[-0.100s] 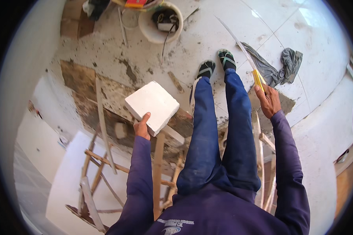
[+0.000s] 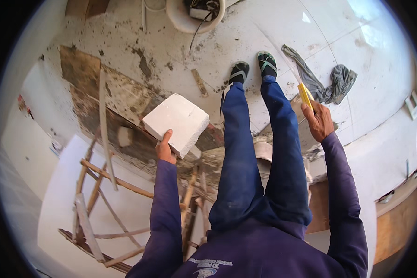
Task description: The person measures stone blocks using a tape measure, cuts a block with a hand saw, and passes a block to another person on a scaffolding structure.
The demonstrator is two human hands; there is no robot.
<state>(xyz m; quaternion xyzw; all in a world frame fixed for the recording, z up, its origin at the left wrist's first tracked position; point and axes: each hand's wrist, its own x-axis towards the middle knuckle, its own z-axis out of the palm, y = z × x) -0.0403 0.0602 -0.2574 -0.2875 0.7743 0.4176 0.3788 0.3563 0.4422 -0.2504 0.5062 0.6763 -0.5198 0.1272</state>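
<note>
White block (image 2: 180,119) in the left hand (image 2: 165,149): the thumb lies on its upper face, the other fingers hidden beneath, gripping its near edge. The right hand (image 2: 319,121) has its fingers closed around the yellow handle of a saw (image 2: 305,95), whose thin blade slants forward and leftward, blurring toward its tip. Block and saw are well apart, one on each side of the legs (image 2: 238,134). Under the block, mud-stained boards (image 2: 81,68) lie on the floor (image 2: 109,32); a wood scrap (image 2: 199,83) lies near the sandals (image 2: 267,64). Crumpled grey cloth (image 2: 342,81) lies to the right, past the blade. Left of the left forearm stands a wooden frame (image 2: 120,180). Farthest forward, a bucket (image 2: 177,21) holds dark items.
</note>
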